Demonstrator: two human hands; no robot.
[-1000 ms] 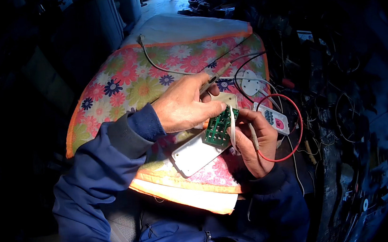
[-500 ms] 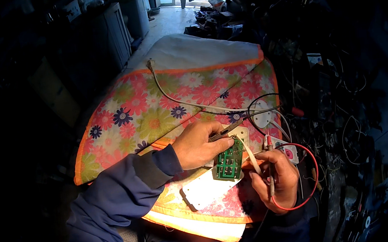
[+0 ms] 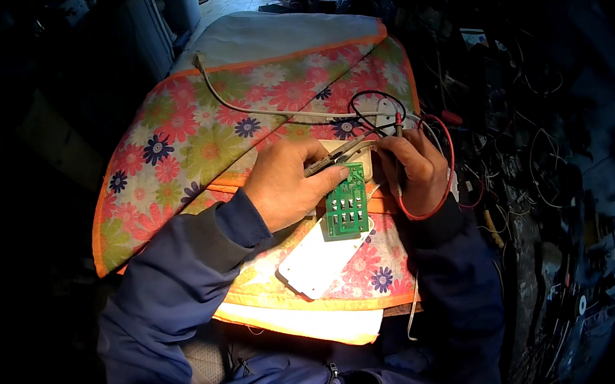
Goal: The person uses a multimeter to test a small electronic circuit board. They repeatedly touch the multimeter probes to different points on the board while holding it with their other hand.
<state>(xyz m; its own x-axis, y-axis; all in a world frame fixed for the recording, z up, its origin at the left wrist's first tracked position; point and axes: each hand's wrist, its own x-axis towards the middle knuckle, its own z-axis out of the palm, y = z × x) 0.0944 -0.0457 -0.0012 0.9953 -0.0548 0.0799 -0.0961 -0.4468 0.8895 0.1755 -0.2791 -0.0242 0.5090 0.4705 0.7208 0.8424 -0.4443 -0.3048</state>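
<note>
A small green circuit board [image 3: 346,206] lies on a flowered cloth-covered board [image 3: 190,148], resting partly on a white plastic cover [image 3: 318,260]. My left hand [image 3: 288,183] pinches the board's upper left corner and also grips a thin dark probe [image 3: 334,159] that points right. My right hand [image 3: 414,169] is curled just right of the board around a probe with a red lead [image 3: 446,140] looping over it. A black lead [image 3: 366,107] curls behind both hands.
A grey cable [image 3: 239,109] runs across the flowered cloth from the far left. Tangled wires and parts [image 3: 537,168] crowd the dark area at right. Grey cabinets [image 3: 148,29] stand at the back left. My blue sleeves come in from below.
Both hands have shifted up and away from me with the circuit board. The white cover shows more below the board. My view has tilted down toward the cloth.
</note>
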